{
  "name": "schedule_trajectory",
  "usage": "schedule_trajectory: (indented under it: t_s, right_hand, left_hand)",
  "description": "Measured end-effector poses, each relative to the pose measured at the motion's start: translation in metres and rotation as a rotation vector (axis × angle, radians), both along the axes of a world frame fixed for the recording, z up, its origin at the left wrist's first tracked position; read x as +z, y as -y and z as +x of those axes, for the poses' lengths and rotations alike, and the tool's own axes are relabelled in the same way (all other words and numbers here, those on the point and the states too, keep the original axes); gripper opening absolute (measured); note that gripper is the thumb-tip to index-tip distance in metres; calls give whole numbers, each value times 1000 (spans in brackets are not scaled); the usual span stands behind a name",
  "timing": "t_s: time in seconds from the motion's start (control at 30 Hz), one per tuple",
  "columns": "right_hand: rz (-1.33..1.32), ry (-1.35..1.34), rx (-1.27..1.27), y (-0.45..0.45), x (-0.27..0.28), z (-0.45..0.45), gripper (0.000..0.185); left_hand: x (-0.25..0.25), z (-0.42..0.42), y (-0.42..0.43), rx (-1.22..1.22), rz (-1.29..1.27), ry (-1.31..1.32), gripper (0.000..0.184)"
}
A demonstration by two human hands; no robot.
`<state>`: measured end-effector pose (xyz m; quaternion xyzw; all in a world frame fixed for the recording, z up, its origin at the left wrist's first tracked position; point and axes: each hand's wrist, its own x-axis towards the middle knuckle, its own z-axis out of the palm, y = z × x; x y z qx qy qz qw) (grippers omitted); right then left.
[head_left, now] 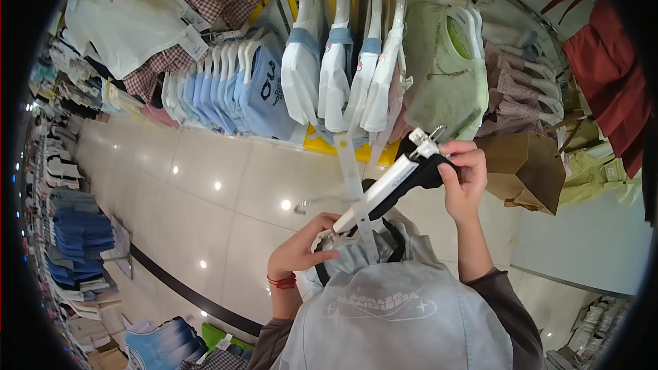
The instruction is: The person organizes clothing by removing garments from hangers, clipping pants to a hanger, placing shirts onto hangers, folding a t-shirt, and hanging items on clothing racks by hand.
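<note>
A white clip hanger (380, 190) slants across the middle, with metal clips at its ends and a hook (301, 205) pointing left. Black cloth (426, 177) lies along its underside, its upper part at the right-hand clip. My right hand (466, 175) is closed around that upper end, thumb against the black cloth. At the lower end, my left hand (301, 250), a red band at the wrist, curls its fingers around the other clip. A translucent strip (351, 171) crosses the bar. Grey cloth with printed lettering (397, 315) fills the front below.
White tops with blue collars (298, 75), blue shirts (264, 96) and a pale green top (445, 75) hang on a rail ahead. A brown paper bag (524, 171) stands at the right. Folded jeans (79, 236) lie at the left, beyond the tiled floor (205, 212).
</note>
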<state>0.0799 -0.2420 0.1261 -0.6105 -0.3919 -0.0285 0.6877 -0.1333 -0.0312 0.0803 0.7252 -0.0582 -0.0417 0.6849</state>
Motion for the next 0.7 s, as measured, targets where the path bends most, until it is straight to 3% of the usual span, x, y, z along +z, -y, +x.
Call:
schedule_trajectory:
  t_s: [0.03,0.13,0.17,0.3,0.4,0.53,0.6,0.67,0.7]
  right_hand:
    - [31,-2,20,1,4,-4,20]
    - [15,85,112,5,13,-13,21]
    - [19,85,138,3,17,-17,21]
    - [-73,126,175,-1,23,-24,22]
    - [-77,116,192,2,24,-26,22]
    - [-57,105,208,9,31,-31,22]
    - [-85,109,192,10,33,-31,21]
    - [-133,50,179,7,33,-33,20]
    - [-156,23,177,6,32,-33,19]
  left_hand:
    - [1,1,-5,-108,-1,17,50]
    - [1,3,-11,-96,-254,-18,68]
    - [3,11,-10,-67,-305,81,87]
    - [29,48,11,-69,-522,279,101]
    - [20,69,6,-438,-618,391,101]
    - [-11,91,6,-742,-1096,436,91]
    - [-6,88,4,-450,-893,169,88]
    - [43,91,19,-64,-547,-18,86]
    - [60,95,31,41,-468,60,67]
